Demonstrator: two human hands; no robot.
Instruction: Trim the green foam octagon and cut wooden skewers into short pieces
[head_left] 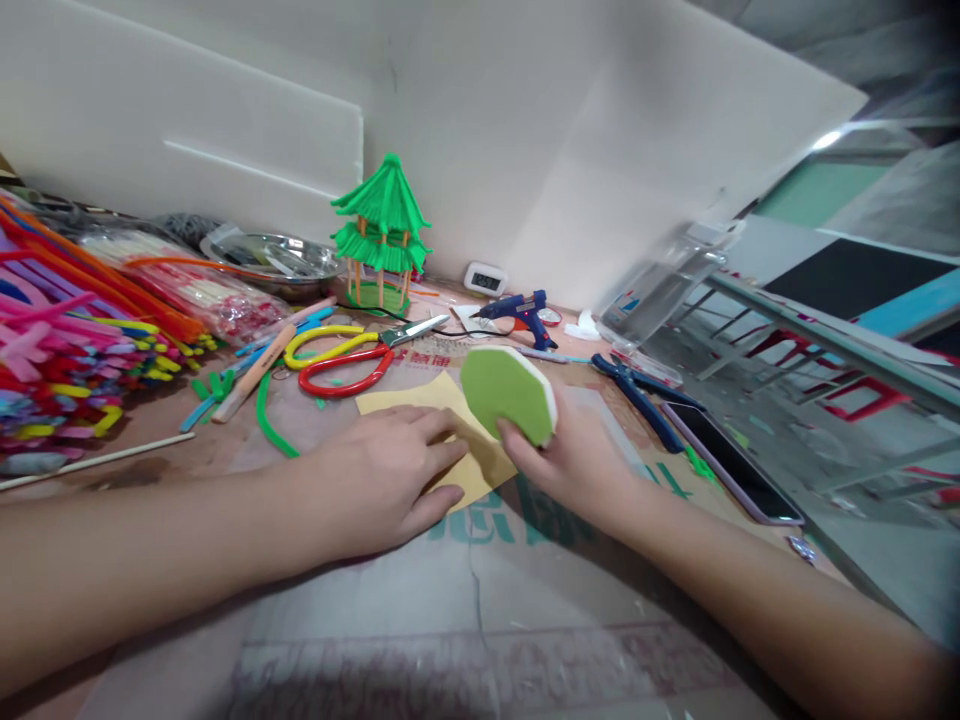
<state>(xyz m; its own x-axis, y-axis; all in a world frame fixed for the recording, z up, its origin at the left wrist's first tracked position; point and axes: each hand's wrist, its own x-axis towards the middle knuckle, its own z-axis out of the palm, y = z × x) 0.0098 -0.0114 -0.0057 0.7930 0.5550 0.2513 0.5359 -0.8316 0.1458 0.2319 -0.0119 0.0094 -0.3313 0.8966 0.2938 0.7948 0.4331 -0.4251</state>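
My right hand (570, 440) grips a green foam piece (502, 390) with a white edge and cut corners, tilted up over the table. The thumb lies on its green face; the other fingers are hidden behind it. Flat on a sheet of yellow paper (480, 465) rests my left hand (397, 460), fingers stretched out and holding nothing. Beyond the left hand lie scissors (352, 370) with one yellow and one red handle. A small green-roofed pavilion model (382, 240) stands upright at the back.
Colourful pipe cleaners (67, 350) are heaped at the left, near a metal bowl (277, 262). A blue glue gun (521, 312) and a small digital clock (486, 279) are at the back. Pliers (637, 395) and a phone (731, 460) lie along the right edge.
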